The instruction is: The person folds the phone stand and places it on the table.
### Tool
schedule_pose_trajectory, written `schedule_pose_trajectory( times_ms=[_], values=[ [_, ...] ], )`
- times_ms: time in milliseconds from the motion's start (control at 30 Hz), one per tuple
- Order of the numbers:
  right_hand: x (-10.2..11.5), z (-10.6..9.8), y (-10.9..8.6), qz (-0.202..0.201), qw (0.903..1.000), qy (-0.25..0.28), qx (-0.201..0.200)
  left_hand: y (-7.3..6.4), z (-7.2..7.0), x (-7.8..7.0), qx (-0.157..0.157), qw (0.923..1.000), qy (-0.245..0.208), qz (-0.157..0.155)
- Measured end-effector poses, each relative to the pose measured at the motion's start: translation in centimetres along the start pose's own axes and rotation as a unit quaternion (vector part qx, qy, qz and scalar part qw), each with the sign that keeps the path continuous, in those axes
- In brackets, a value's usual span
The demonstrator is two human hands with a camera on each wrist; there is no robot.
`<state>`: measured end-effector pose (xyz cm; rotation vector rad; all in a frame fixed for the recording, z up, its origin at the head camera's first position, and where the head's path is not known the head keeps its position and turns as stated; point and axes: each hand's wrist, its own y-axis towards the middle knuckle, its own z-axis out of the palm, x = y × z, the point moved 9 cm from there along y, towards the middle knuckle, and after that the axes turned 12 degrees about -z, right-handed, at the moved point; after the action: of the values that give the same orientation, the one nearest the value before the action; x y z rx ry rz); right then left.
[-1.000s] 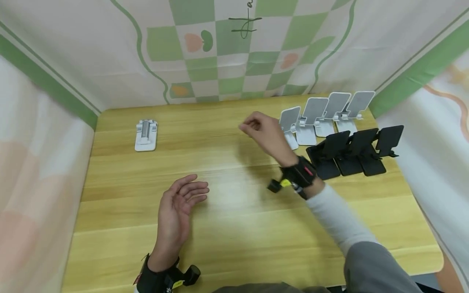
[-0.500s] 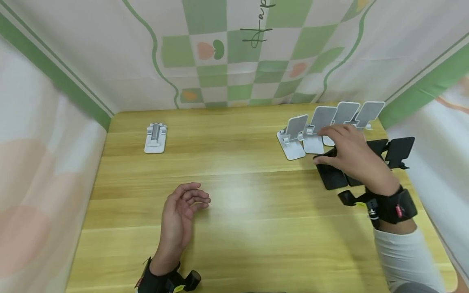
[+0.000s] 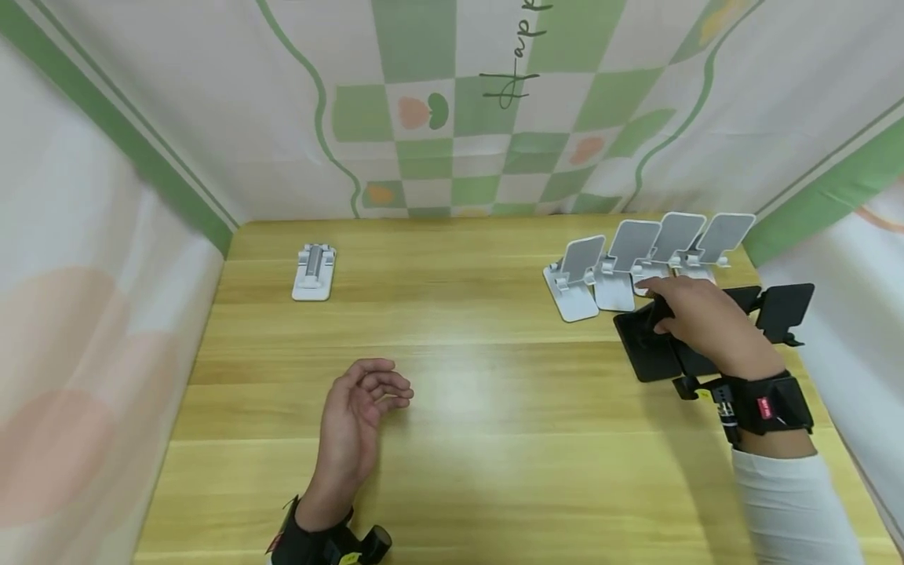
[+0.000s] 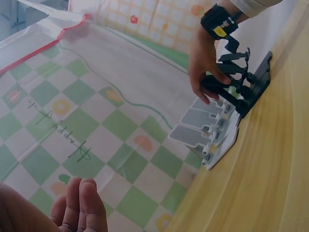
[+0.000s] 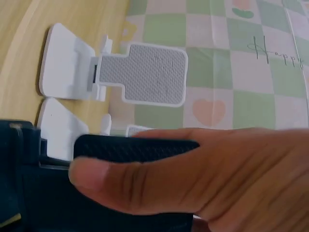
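My right hand pinches the upright plate of the leftmost black phone stand, which is on the table at the right. Close up in the right wrist view, the thumb lies along one side of the textured black plate, and the fingers behind it are hidden. Several unfolded white phone stands stand in a row just behind. My left hand hovers palm inward over the front left of the table, relaxed and holding nothing. A folded white phone stand lies flat at the back left.
Two more black phone stands, one with its plate in plain sight, sit close against the gripped one, partly behind my right hand. A patterned cloth hangs along the table's back edge. The wooden table spreads between my hands.
My right hand has swung from the table's middle to the right and taken hold of the leftmost black stand's plate. My left hand has barely moved; the head view has shifted slightly.
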<state>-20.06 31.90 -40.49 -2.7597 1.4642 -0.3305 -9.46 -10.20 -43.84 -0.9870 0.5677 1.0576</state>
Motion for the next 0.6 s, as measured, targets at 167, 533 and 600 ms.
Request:
schedule_pose_trajectory(
  times_ms=[167, 533, 600],
  values=[
    [-0.63, 0.05, -0.23, -0.007, 0.9999, -0.010, 0.007, 0.04, 0.04, 0.19, -0.001, 1.0000, -0.001, -0.003],
    [-1.15, 0.31, -0.11, 0.010, 0.9997, -0.013, 0.019, 0.12, 0.21, 0.07, 0.004, 1.0000, -0.001, -0.002],
    [-1.09, 0.36, -0.14, 0.007, 0.9997, -0.011, 0.022, 0.11, 0.14, 0.12, 0.003, 1.0000, -0.003, -0.004]
  ],
)
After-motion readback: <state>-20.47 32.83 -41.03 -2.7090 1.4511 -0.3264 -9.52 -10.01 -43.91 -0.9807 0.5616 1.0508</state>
